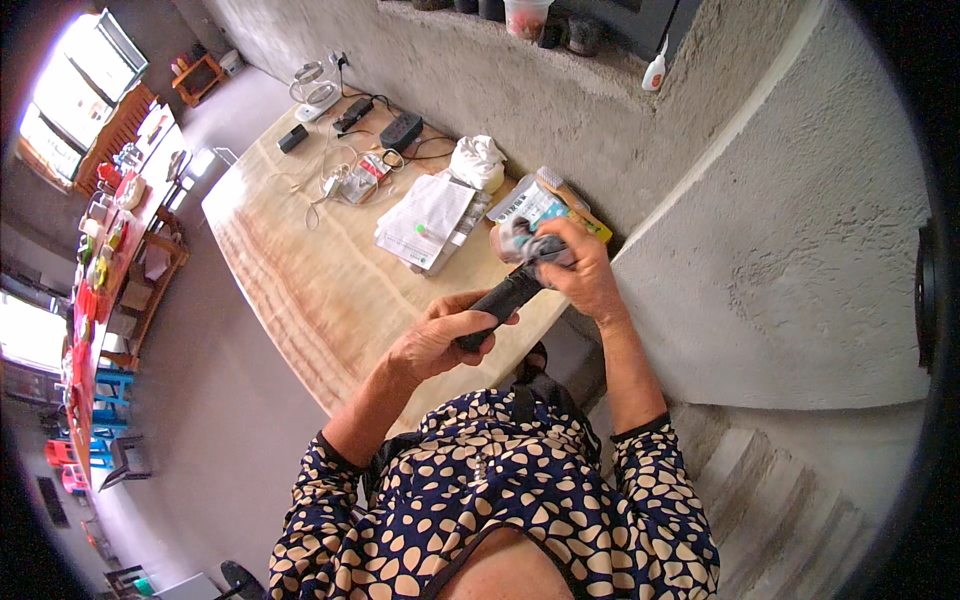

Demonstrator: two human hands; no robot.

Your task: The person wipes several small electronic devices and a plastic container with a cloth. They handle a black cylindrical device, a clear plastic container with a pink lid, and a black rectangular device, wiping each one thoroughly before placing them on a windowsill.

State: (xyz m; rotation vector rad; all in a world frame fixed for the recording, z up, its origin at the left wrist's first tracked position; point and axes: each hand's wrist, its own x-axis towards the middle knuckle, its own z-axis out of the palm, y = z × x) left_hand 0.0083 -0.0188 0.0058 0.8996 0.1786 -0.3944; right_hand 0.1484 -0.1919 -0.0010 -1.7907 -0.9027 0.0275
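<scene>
Head view. Left hand [435, 335] wraps the lower end of a black handle [505, 297], fingers curled fully round it, thumb on top. The handle slants up and to the right, held in the air over the near edge of the table [300, 270]. Right hand [580, 270] is closed on a crumpled rag [525, 240], grey-white with some blue, pressed against the handle's upper end. Rag and handle touch; the rag hides the tip, so what sits at that end cannot be told.

Progress, as a judgement: the wiping looks to be in mid-course. The rag is only at the upper end; the lower part lies under the left palm and reads as not yet reached. Whether the exposed middle is already clean cannot be told at this size.

Around the hands: a stack of papers [428, 222] on the table just beyond the rag, a white cloth bundle [477, 160] near the wall [560, 110], flat packets [535, 200] beside the right hand, and cables with black adapters [400, 130] well apart at the far end.
</scene>
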